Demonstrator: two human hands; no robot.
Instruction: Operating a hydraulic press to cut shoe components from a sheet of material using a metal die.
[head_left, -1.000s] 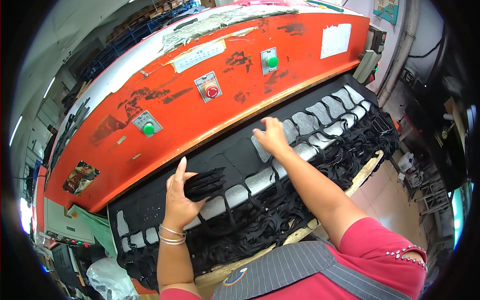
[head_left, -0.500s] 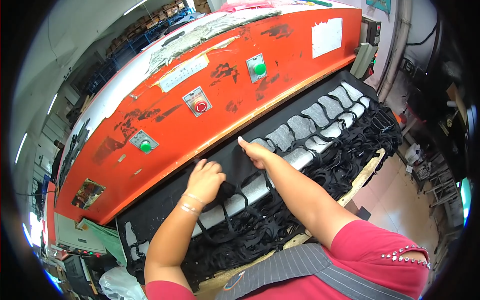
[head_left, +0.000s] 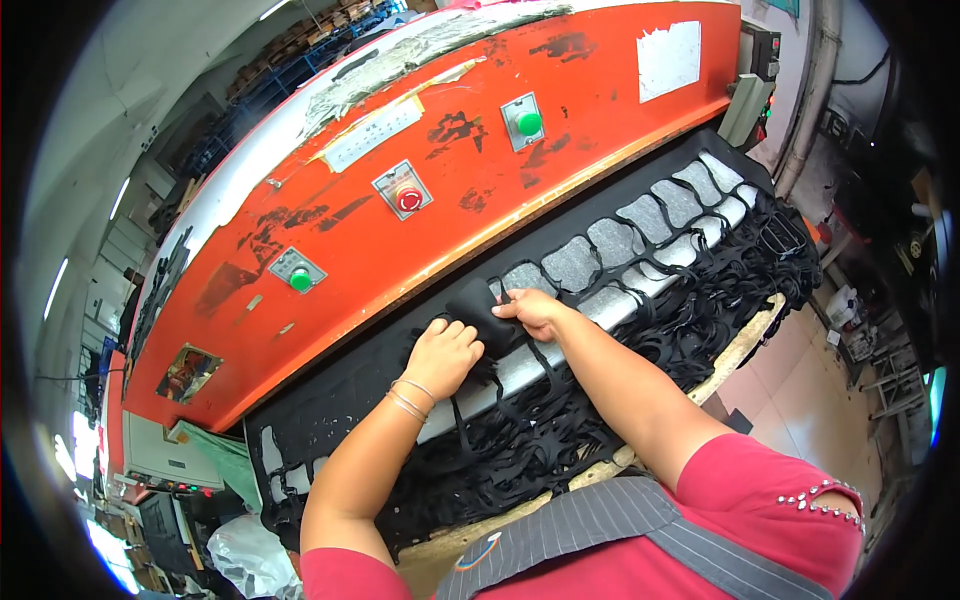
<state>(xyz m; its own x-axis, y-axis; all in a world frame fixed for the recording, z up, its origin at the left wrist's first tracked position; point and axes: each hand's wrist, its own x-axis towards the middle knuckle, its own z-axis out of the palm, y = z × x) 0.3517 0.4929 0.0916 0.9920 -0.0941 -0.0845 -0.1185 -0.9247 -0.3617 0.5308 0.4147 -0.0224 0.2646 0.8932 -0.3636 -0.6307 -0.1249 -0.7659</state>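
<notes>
A black sheet of soft, fabric-like material lies along the bed of an orange-red machine (head_left: pixel 330 230), with rounded cut-outs that show a grey surface (head_left: pixel 570 265) through them. My left hand (head_left: pixel 447 357) is closed over a bunched black piece, most of it hidden under the fingers. Just to its right, my right hand (head_left: pixel 530 312) pinches the edge of a smooth black fabric piece (head_left: pixel 478 308) between thumb and fingers. Thin black strips (head_left: pixel 545 375) run from the cut-outs toward me.
A thick tangle of black scrap strips (head_left: pixel 490 450) hangs along the bed's near side, above a worn pale edge (head_left: pixel 740 335). The machine's front carries two green buttons (head_left: pixel 528 123) and a red stop button (head_left: pixel 409 200). A clear plastic bag (head_left: pixel 250 555) sits at the lower left.
My right hand has gone from thumb raised and fingers loose to pinching the black fabric piece. My left hand has shifted right toward it, and the black piece now shows between both hands.
</notes>
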